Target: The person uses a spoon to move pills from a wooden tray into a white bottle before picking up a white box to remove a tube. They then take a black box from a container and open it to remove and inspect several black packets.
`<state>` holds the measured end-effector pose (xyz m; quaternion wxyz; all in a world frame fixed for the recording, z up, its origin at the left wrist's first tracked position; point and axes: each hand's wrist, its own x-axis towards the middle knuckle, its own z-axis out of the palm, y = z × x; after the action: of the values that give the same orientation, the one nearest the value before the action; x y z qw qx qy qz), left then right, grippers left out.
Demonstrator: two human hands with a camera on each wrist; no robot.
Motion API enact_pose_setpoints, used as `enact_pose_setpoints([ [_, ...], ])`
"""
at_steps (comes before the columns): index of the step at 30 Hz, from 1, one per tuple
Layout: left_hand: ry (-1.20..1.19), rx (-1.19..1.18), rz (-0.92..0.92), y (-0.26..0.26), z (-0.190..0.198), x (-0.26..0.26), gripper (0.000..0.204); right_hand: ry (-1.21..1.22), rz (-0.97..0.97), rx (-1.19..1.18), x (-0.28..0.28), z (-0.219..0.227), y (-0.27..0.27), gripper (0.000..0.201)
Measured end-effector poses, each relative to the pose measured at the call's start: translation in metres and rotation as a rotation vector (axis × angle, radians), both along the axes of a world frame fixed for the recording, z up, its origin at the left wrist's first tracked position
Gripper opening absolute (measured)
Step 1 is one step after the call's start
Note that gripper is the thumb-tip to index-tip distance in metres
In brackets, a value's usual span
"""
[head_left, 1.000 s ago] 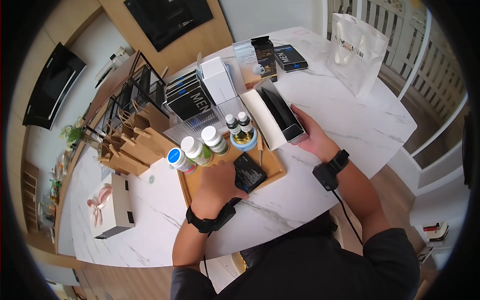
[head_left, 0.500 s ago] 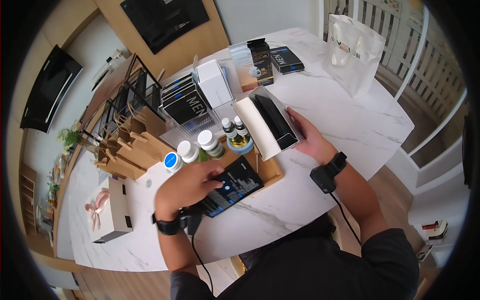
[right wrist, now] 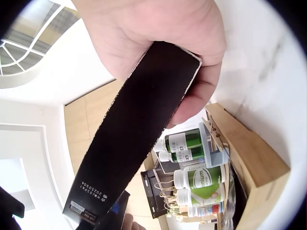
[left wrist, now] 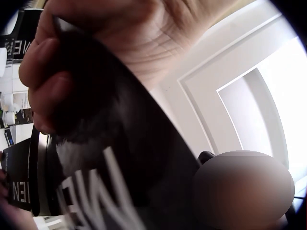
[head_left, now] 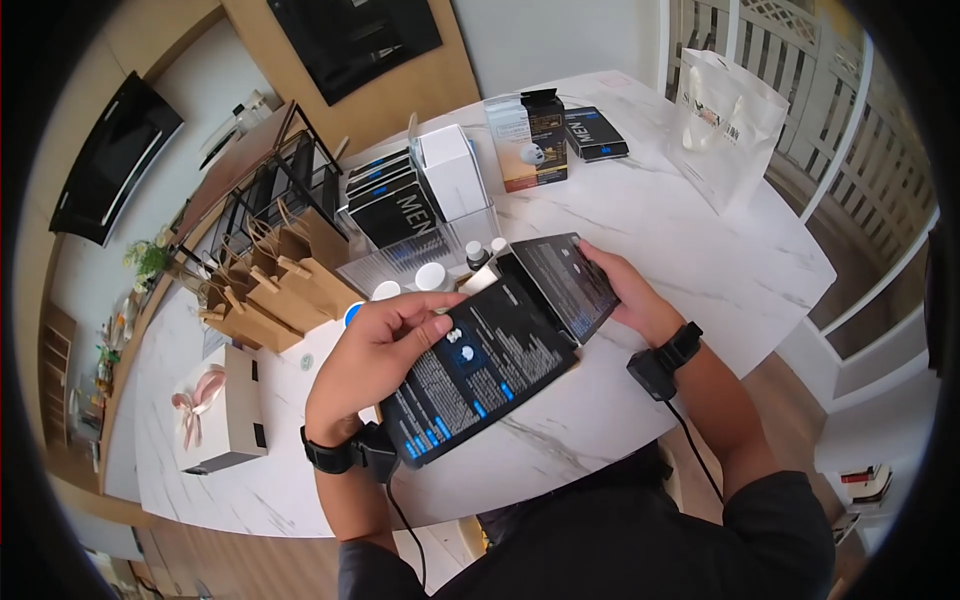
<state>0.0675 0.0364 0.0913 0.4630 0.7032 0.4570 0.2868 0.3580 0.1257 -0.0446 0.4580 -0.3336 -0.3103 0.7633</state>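
In the head view my left hand (head_left: pixel 375 360) pinches a black sachet (head_left: pixel 480 365) printed with white and blue text, thumb on its face. My right hand (head_left: pixel 628 290) grips a black box (head_left: pixel 570 285) by its far side, and the sachet's right end lies against the box. Up close in the left wrist view, the fingers of my left hand (left wrist: pixel 53 81) curl over the top of the dark sachet (left wrist: pixel 139 143). From the right wrist view, my right hand (right wrist: pixel 163 38) wraps round the narrow black side of the box (right wrist: pixel 134 129).
Bottles (right wrist: pixel 204 177) stand on a wooden tray (right wrist: pixel 244 143). Behind are black MEN boxes (head_left: pixel 393 215), a white box (head_left: pixel 455 175) and an upright carton (head_left: pixel 530 145). Paper bags (head_left: pixel 270 290) and a ribboned box (head_left: pixel 220 415) are left; a white bag (head_left: pixel 725 130) stands far right.
My left hand has raised the black sachet off the tray and brought it up to the box. The box in my right hand has turned, its printed side now facing up.
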Motion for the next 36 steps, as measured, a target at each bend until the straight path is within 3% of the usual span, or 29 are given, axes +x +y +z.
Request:
enact_pose_setpoints([
  [2,-0.16,-0.074,0.112,0.001,0.002,0.003,0.028,-0.004,0.017,0.02,0.0,-0.001,0.0,0.037],
  [9,-0.188,0.004,0.195,0.004,-0.001,-0.001,0.023,-0.092,-0.033,0.081,-0.001,-0.007,0.001,0.035],
  [12,-0.019,0.162,0.229,0.006,-0.01,0.006,0.023,-0.121,-0.033,0.095,0.0,-0.008,0.001,0.035],
  [16,0.003,0.203,0.242,0.006,-0.026,0.036,0.03,-0.193,-0.016,0.068,-0.003,-0.008,0.001,0.036],
  [20,-0.295,0.161,0.135,0.005,-0.02,0.022,0.046,-0.153,-0.019,0.057,-0.001,-0.013,0.003,0.036],
  [21,-0.454,0.107,0.093,0.004,-0.014,0.02,0.067,-0.096,0.009,0.039,0.001,-0.015,0.006,0.036],
  [22,-0.628,-0.048,-0.181,0.012,-0.007,0.0,0.084,-0.037,0.036,0.022,0.002,-0.015,0.006,0.036],
  [24,-0.701,0.055,-0.031,0.007,-0.003,0.003,0.089,0.048,0.005,-0.07,-0.003,-0.005,0.001,0.034],
  [26,-0.734,0.08,-0.019,0.006,-0.004,0.008,0.079,0.129,-0.028,-0.16,-0.001,-0.006,0.002,0.033],
  [28,-0.36,0.197,0.054,0.005,-0.008,0.01,0.064,0.193,0.029,-0.134,0.005,-0.014,0.005,0.03],
  [29,-0.329,0.131,0.045,0.001,-0.009,0.014,0.052,0.202,0.004,-0.139,0.01,-0.016,0.002,0.027],
  [30,-0.331,0.13,0.035,-0.003,-0.006,0.017,0.052,0.202,-0.006,-0.138,0.012,-0.017,0.001,0.027],
  [32,0.441,0.276,-0.072,-0.011,-0.002,0.022,0.052,0.282,0.046,-0.084,0.015,-0.022,0.002,0.027],
  [34,0.568,0.195,-0.025,-0.015,-0.013,0.027,0.056,0.29,0.039,-0.096,0.014,-0.02,0.002,0.027],
  [36,0.834,0.35,-0.039,-0.013,-0.033,0.026,0.066,0.297,0.03,-0.12,0.013,-0.021,0.004,0.026],
])
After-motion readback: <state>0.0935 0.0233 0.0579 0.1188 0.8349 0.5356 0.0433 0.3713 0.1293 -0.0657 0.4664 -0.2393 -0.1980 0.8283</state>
